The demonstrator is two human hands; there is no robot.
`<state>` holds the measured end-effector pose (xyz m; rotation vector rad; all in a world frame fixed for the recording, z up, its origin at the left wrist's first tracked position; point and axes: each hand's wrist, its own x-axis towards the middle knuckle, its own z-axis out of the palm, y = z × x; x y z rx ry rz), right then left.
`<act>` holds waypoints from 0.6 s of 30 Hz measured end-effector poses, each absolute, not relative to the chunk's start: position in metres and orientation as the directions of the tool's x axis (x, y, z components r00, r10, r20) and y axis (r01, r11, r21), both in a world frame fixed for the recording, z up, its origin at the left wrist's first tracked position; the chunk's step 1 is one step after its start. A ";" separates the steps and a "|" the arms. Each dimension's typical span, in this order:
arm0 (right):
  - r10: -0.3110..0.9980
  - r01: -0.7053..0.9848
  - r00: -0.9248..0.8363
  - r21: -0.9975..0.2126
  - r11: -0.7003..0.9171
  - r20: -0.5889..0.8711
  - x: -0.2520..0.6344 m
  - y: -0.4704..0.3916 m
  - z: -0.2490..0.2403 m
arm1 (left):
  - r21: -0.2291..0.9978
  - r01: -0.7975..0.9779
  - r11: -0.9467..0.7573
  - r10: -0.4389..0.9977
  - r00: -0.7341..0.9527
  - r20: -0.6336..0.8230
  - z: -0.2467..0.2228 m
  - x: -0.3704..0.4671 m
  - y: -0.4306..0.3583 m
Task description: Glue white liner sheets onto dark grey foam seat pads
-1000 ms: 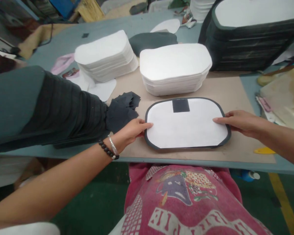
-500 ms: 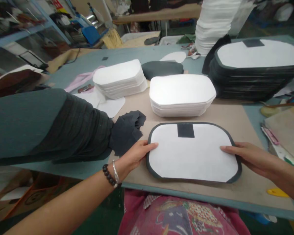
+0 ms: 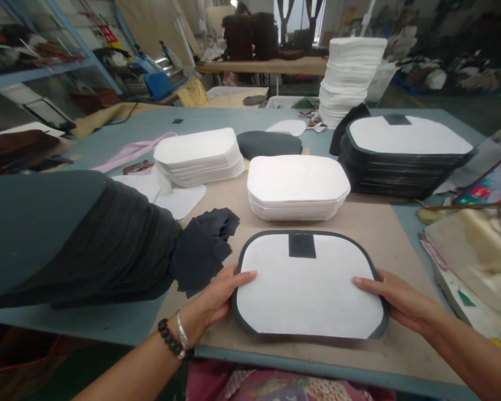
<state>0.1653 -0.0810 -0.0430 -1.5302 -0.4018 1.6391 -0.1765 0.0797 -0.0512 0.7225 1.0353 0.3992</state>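
Note:
Between my two hands is a rounded panel, white with a dark grey border and a small dark square patch near its far edge. My left hand grips its left side, thumb on top and fingers under the edge. On the right side my right hand holds it the same way. Just beyond the panel stands a stack of white octagon-like sheets. Several loose dark square patches lie beside my left hand, against a large leaning stack of dark grey pieces.
At the right back is a stack of dark-edged panels like the held one. Another white sheet stack sits at the left, and a tall white pile rises behind. A cream cloth bundle lies at the right edge. Brown board covers part of the table.
The camera view has tilted up, so the whole table appears lower and further left. Both hands still hold the panel, which appears slightly nearer the table's front edge.

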 end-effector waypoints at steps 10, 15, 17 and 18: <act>0.795 -0.105 0.462 -0.914 -0.391 -0.393 0.158 -0.108 -0.040 | 0.921 0.071 0.384 0.794 0.483 -0.369 -0.030 -0.187 0.072; 0.796 0.273 0.597 -0.907 -0.320 -0.101 0.161 -0.118 -0.057 | 0.981 0.089 0.175 0.883 0.425 -0.196 -0.040 -0.187 0.073; 0.813 0.306 0.578 -0.905 -0.296 -0.070 0.158 -0.120 -0.063 | 0.986 0.065 0.155 0.900 0.403 -0.168 -0.048 -0.184 0.072; 0.817 0.301 0.572 -0.910 -0.286 -0.068 0.156 -0.121 -0.066 | 0.986 0.061 0.154 0.906 0.391 -0.165 -0.052 -0.182 0.072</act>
